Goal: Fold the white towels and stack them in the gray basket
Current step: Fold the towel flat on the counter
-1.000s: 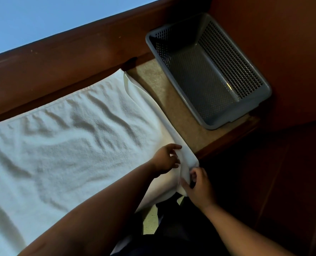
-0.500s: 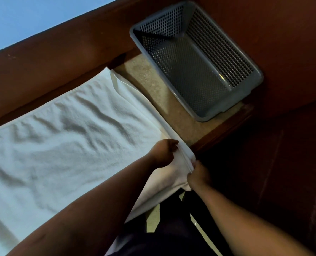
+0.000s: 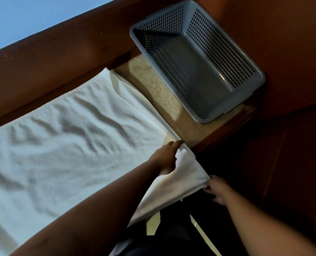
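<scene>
The right hand [image 3: 216, 189] had pulled away from the left hand [image 3: 165, 157], both pinching the near edge of the soft, limp towel [image 3: 70, 145] spread beside the basket [image 3: 218, 52], probably best held by its corners.

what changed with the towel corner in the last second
The right hand pulled the near right corner of the white towel out past the counter edge and pinches it; the left hand holds the hem beside it. The gray basket stays empty, the rest of the towel spread out.

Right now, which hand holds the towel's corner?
The right hand pinches the white towel's near corner; the left hand grips its edge nearer the gray basket.
</scene>
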`<state>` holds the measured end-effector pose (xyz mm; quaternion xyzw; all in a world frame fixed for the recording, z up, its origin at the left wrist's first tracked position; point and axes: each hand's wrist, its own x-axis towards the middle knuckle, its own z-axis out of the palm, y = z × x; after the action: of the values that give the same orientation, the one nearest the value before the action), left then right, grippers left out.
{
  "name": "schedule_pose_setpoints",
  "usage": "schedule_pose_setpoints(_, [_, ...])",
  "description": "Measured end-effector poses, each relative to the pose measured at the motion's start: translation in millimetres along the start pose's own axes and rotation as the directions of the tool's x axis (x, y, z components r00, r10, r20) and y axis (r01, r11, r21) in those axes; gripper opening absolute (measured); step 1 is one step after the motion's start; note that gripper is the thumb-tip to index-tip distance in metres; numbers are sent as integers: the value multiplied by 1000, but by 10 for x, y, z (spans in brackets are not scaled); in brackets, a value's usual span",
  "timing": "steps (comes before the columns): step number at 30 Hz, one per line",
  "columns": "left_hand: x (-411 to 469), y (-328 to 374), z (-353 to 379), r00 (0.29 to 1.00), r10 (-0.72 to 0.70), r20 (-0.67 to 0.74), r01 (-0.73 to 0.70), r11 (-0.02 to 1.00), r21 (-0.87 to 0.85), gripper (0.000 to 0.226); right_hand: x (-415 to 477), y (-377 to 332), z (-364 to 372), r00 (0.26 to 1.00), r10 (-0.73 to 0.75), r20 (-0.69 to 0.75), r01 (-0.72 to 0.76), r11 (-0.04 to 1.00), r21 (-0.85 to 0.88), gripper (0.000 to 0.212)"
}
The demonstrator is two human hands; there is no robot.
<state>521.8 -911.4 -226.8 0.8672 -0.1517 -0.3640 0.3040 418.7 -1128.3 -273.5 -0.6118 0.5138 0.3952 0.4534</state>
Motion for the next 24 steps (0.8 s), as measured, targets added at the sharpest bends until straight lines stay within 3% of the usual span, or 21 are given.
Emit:
schedule_pose_setpoints(2, [-41, -44, 62, 998, 60, 19, -62, 988, 140, 77, -70, 94, 7, 985, 105, 136, -126, 979, 162, 39])
schedule_pose_setpoints(5, [-92, -111, 140, 992, 117, 55, -127, 958, 257, 80, -177, 178, 25, 944, 142, 299, -225, 938, 264, 37])
schedule_pose_setpoints(7, [-120, -140, 178, 988, 133, 81, -152, 937, 315, 76, -177, 163, 43, 947, 121, 297, -227, 908, 353, 39])
schedule_pose_setpoints(11, [-138, -179, 199, 982, 149, 117, -183, 904, 386, 70, -85, 58, 64, 988, 89, 127, -142, 851, 506, 26])
schedule_pose_setpoints(17, [-167, -166, 145, 982, 132, 133, -171, 922, 347, 68, -7, 85, 27, 984, 147, 101, -174, 915, 364, 12])
schedule_pose_setpoints(24, [-158, -177, 143, 983, 135, 124, -169, 931, 323, 63, 52, -10, -222, 957, 279, 73, -276, 960, -57, 30])
